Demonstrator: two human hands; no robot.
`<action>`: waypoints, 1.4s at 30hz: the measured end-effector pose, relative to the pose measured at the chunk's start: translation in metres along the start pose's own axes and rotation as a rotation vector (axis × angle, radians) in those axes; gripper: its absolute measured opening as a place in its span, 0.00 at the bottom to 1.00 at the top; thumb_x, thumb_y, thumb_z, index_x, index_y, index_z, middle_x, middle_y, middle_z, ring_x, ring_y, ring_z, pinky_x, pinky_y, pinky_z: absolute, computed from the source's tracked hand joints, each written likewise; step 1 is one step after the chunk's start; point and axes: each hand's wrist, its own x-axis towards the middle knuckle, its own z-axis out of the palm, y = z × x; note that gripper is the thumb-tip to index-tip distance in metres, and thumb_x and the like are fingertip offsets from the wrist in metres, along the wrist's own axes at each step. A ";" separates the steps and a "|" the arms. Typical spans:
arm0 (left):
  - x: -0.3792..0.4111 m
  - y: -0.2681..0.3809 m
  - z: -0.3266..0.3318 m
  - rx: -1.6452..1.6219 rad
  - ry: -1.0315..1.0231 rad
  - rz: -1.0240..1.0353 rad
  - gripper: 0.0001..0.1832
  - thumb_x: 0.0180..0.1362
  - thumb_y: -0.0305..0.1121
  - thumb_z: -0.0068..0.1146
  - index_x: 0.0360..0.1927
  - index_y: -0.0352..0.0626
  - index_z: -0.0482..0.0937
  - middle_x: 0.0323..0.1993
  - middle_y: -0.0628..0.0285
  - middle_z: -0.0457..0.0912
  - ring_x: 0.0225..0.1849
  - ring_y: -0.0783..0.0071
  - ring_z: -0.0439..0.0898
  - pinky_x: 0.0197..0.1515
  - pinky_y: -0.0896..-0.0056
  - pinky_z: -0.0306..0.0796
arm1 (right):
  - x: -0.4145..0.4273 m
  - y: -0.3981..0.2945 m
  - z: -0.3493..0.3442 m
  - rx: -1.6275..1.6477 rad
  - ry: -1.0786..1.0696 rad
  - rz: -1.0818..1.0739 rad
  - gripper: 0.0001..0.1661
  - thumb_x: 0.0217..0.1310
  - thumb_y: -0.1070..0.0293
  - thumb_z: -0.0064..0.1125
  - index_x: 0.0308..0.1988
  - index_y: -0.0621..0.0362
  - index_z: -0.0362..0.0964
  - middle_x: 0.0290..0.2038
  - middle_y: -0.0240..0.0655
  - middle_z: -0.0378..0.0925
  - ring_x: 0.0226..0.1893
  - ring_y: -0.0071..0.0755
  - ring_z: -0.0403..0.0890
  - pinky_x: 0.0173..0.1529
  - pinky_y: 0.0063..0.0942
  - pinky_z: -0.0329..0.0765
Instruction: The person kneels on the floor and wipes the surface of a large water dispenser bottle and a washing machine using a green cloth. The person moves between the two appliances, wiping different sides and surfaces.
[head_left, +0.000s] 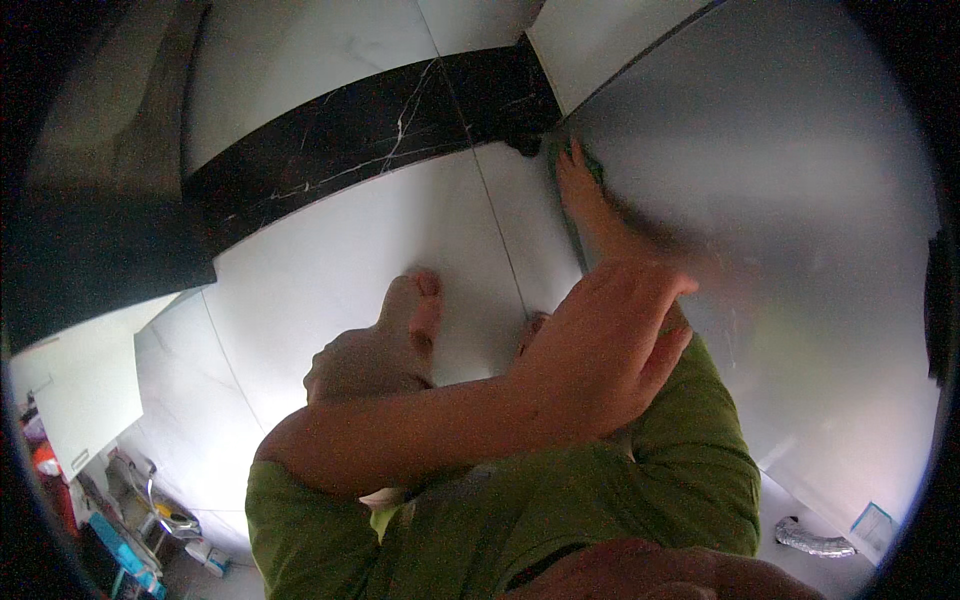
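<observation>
My right hand is stretched forward, its fingers on a dark green cloth. The cloth lies at the foot of a glossy grey panel, near the corner with a black, white-veined stone strip. My left forearm crosses in front of my body. The left hand is bent at the wrist beside my right arm, overlapping it in view. Its fingers are partly hidden, so whether it grips the arm is unclear. No tool shows in it.
A bare foot rests on the pale tile floor; toes of the other show behind my forearm. A white door panel and cluttered items stand lower left. A silvery flexible duct lies lower right.
</observation>
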 end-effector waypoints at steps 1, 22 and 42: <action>-0.003 0.000 0.002 0.011 0.006 0.009 0.19 0.57 0.32 0.57 0.50 0.38 0.69 0.42 0.48 0.75 0.43 0.48 0.75 0.49 0.52 0.69 | -0.015 -0.016 0.005 0.031 -0.021 -0.039 0.27 0.64 0.56 0.46 0.59 0.56 0.69 0.61 0.40 0.66 0.67 0.47 0.58 0.69 0.67 0.32; -0.022 0.003 -0.003 0.355 -0.110 0.131 0.23 0.55 0.38 0.58 0.52 0.38 0.70 0.42 0.54 0.76 0.47 0.53 0.75 0.49 0.52 0.67 | 0.017 0.076 -0.042 0.014 0.068 0.245 0.27 0.66 0.62 0.42 0.63 0.57 0.64 0.66 0.43 0.61 0.70 0.48 0.51 0.70 0.65 0.31; -0.016 -0.021 0.045 0.634 -0.050 0.330 0.16 0.53 0.38 0.59 0.40 0.39 0.72 0.33 0.52 0.78 0.39 0.52 0.78 0.41 0.51 0.71 | -0.199 0.168 -0.158 -0.135 -0.085 0.598 0.32 0.69 0.54 0.39 0.70 0.43 0.49 0.73 0.23 0.44 0.73 0.30 0.43 0.68 0.70 0.34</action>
